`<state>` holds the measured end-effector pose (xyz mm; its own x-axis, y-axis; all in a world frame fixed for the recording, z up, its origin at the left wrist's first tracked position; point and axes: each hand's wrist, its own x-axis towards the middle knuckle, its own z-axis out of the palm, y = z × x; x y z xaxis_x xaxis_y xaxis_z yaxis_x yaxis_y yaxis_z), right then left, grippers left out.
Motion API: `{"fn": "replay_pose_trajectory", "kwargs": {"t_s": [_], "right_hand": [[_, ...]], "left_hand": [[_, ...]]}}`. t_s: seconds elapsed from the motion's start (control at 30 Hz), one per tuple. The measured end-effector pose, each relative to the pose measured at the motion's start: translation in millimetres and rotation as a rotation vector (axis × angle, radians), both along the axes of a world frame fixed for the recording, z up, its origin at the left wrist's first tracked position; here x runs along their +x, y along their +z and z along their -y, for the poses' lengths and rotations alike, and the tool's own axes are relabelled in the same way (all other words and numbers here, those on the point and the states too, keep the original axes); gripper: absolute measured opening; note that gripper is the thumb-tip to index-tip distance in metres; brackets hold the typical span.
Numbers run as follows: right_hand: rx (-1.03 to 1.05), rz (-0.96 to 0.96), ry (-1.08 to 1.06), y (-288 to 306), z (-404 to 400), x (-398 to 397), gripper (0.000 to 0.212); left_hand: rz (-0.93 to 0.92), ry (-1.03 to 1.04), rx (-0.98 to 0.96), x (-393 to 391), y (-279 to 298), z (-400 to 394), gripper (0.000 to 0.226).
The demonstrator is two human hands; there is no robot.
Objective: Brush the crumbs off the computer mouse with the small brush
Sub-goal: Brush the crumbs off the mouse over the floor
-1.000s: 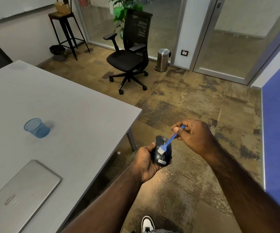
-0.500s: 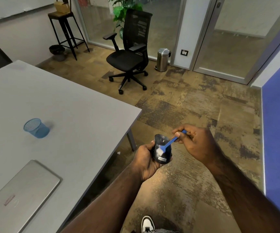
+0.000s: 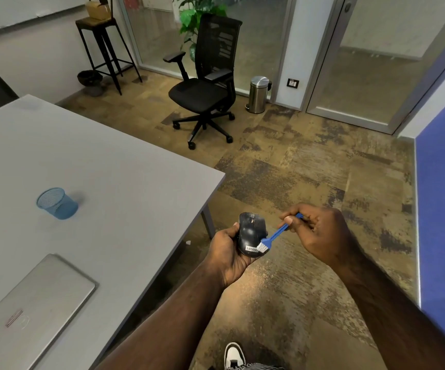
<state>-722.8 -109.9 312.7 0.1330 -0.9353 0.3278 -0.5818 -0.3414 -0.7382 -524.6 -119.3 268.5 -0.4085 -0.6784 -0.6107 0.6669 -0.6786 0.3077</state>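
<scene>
Both forearms are bare from the lower edge of the view up to the wrists, with no sleeve on either. The left hand (image 3: 229, 252) and the right hand (image 3: 320, 233) carry no glove, ring, watch or band that can be seen. At the bottom edge a shoe (image 3: 234, 355) shows, white over the toe with black panels. Just beside it lies a strip of finely patterned black-and-white fabric (image 3: 253, 366), too cropped to tell what garment it belongs to.
</scene>
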Motion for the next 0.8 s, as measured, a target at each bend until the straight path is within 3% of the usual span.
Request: {"fn": "replay_pose_trajectory", "kwargs": {"t_s": [0.1,0.27,0.4,0.53,0.7,0.8], "right_hand": [[-0.021,0.08,-0.125,-2.7,0.1,-2.9,0.018],[-0.008,0.098,0.004,-5.2,-6.5,2.2,0.018],[-0.038,0.179,-0.187,-9.0,-3.8,0.7,0.023],[-0.028,0.142,-0.111,-7.8,-7.3,4.1,0.016],[-0.04,0.172,-0.278,-10.6,0.9,0.7,0.017],[-0.045,0.172,-0.189,-9.1,-1.7,2.4,0.017]], "left_hand": [[-0.013,-0.016,-0.002,0.9,1.3,-1.0,0.049],[-0.038,0.021,0.007,3.0,0.3,-0.3,0.049],[-0.076,0.002,0.008,4.0,2.6,-2.1,0.055],[-0.051,0.024,-0.006,4.6,3.6,-2.3,0.05],[-0.085,-0.033,-0.018,5.7,6.2,-4.9,0.059],[-0.083,-0.035,-0.017,4.8,5.9,-4.3,0.057]]}}
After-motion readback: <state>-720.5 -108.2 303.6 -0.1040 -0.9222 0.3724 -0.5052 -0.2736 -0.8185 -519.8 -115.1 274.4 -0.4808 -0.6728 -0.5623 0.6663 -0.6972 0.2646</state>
